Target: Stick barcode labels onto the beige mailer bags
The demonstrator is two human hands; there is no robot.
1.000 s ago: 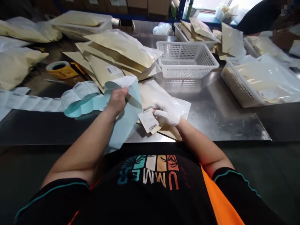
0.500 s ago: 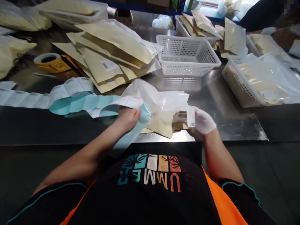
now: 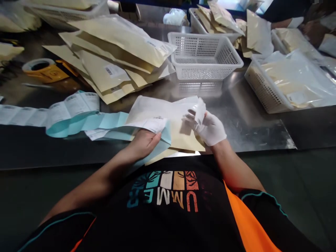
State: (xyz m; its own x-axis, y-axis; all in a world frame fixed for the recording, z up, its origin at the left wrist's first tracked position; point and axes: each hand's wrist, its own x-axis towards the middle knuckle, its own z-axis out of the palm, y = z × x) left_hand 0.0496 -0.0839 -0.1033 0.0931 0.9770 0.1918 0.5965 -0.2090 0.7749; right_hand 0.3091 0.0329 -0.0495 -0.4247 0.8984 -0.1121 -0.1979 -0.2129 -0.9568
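Note:
My bare left hand (image 3: 145, 142) is closed round a strip of shipping labels (image 3: 111, 120), white printed on one side and pale blue-green on the other, which trails off to the left. Part of the strip loops over my fingers. My right hand (image 3: 211, 128), in a white glove, pinches a small white label (image 3: 200, 111) with its edge curled. Below that label lies a clear plastic bag (image 3: 157, 105) with a cream paper envelope (image 3: 187, 138) in it, flat on the metal table. My right fingertips are over the bag; whether they press on it I cannot tell.
A pile of bagged envelopes (image 3: 115, 52) lies beyond my left hand, beside a yellow tape roll (image 3: 47, 71). A white plastic basket (image 3: 206, 71) stands behind the bag. Another basket (image 3: 267, 91) at the right holds bagged envelopes. A co-worker's hands show at the far right.
My right hand has moved left with the label, from beside the bag's right edge to over the bag. The bag lies flatter. My left hand still grips the strip.

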